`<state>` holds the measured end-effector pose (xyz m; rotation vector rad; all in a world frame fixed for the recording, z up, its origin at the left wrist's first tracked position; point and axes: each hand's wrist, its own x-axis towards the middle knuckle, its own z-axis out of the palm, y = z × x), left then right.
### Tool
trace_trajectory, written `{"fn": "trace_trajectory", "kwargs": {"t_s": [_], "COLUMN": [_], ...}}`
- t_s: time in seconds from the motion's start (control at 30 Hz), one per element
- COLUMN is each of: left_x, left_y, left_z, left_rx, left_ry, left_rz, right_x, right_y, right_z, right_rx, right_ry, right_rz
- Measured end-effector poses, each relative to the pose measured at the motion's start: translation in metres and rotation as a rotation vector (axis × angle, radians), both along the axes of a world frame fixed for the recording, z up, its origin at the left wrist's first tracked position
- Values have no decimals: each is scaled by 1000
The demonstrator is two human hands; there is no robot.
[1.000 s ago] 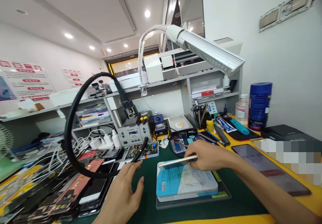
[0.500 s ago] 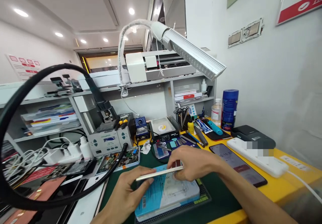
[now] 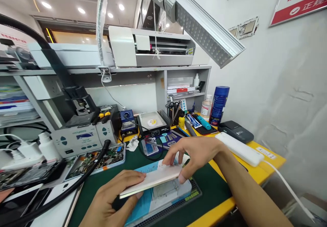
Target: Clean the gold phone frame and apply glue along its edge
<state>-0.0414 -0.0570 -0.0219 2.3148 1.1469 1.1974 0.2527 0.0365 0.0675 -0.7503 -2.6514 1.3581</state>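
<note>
Head view: slab (image 3: 150, 179) tilted over the box (image 3: 163, 199), not lying flat; my left hand (image 3: 109, 196) pinches one end, my right hand's (image 3: 198, 152) fingers half-curl at the other, grip unclear.

To my left, the hot-air station (image 3: 79, 140) stands behind a tray of circuit boards (image 3: 102, 159). Right of the station sits a blue soldering unit (image 3: 127, 121), followed by a flat plate unit (image 3: 153, 121) bearing a round yellow-and-white label. On my right, a white power strip (image 3: 239, 148) lies in front of a black case (image 3: 235, 131). The blurred items at far left appear to be phone parts (image 3: 33, 176).
</note>
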Motion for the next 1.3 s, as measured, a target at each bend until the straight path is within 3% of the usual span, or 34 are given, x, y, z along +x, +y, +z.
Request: {"fn": "trace_trajectory", "kwargs": {"t_s": [0.23,0.53,0.8,1.3], "left_x": [-2,0,-3,-5], "left_y": [4,6,8,9], "left_z": [-4,0,-4,-9], "left_rx": [38,133,114,129], "left_ry": [30,36,49,49], "left_rz": [13,35,59,47], "right_x": [4,8,12,14], "right_y": [6,11,13,19], "right_z": [-5,-5,-7,-12], "right_rx": [-97,-87,-136,-188], "right_ry": [61,59,153,148], "right_rz": [-19,-46,27,14]}}
